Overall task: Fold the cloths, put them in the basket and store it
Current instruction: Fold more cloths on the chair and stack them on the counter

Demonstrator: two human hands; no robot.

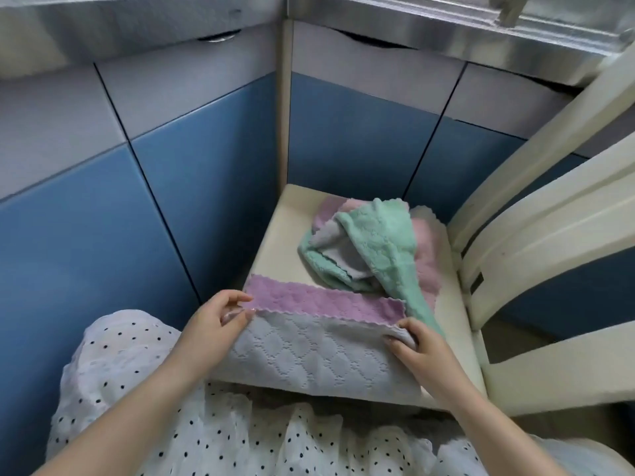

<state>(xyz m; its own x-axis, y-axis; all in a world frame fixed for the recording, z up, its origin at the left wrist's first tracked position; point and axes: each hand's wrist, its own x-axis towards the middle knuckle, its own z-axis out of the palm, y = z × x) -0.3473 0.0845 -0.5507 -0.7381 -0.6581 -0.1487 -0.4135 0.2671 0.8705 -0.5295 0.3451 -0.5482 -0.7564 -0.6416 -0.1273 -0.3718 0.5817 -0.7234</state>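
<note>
The purple-and-grey cloth, long axis running left to right across the chair seat, is pinched at its upper corners by the left hand and the right hand.

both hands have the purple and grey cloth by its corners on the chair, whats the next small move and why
Probably lay the held edge down flat and press the fold. The left hand and right hand each pinch a corner of the purple-grey cloth, its grey side doubled over on the chair seat, a purple strip uncovered. The green cloth waits, crumpled.
</note>
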